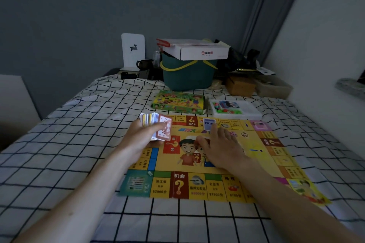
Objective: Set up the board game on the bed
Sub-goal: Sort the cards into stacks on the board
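Note:
A yellow game board lies flat on the checked bed cover. My left hand grips a fanned stack of cards over the board's far left corner; the top card is red and white. My right hand reaches over the board's middle and pinches a single blue-and-white card between its fingertips. Beyond the board lie the green game box and a white tray of small coloured pieces.
A dark green basket with a yellow handle stands at the bed's far end, a white carton on top. A white stand with a deer figure is at its left, dark clutter and a brown box at its right. A white wall runs along the right.

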